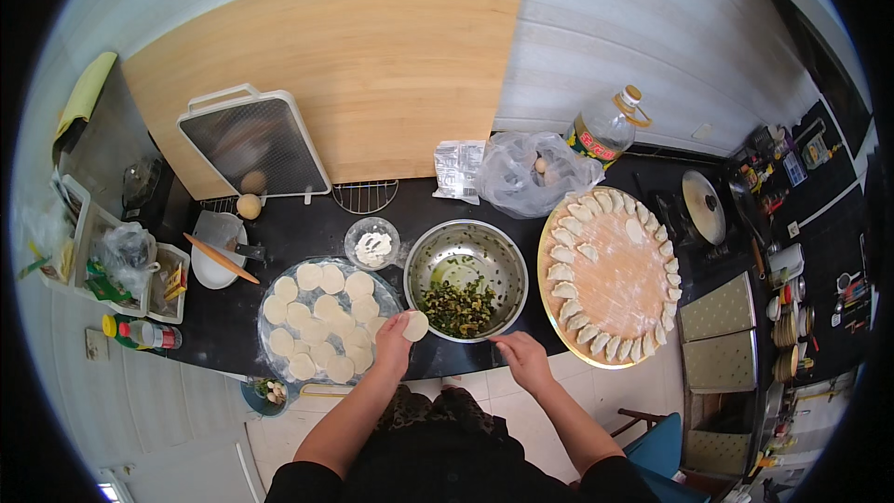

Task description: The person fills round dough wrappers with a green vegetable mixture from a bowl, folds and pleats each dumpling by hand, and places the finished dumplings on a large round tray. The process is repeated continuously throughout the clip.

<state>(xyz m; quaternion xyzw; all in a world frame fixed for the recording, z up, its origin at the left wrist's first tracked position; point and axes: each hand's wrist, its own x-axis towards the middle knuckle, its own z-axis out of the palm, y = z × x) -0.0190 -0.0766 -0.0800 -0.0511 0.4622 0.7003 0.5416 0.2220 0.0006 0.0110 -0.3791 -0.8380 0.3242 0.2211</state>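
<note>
My left hand (394,342) pinches one round dough wrapper (416,326) beside the near left rim of a steel mixing bowl (520,251). Chopped green and brown filling (457,307) is heaped toward the bowl's near side. At the near right rim, the fingertips of my right hand (522,358) close on the bowl's edge; any thin utensil between them is too small to make out. Many more round wrappers (326,307), some overlapping, lie on a floured, clear-covered round board (269,342) to the left. Folded dumplings (562,271) line the edge of a large round board (614,272) on the right.
A small bowl of white flour (374,249) stands behind the wrappers. Farther back are a plastic bag (531,175), an oil bottle (604,126) and a leaning wooden board (349,70). A rolling pin (221,258) rests across a white dish (216,278). A blue chair (653,443) is at lower right.
</note>
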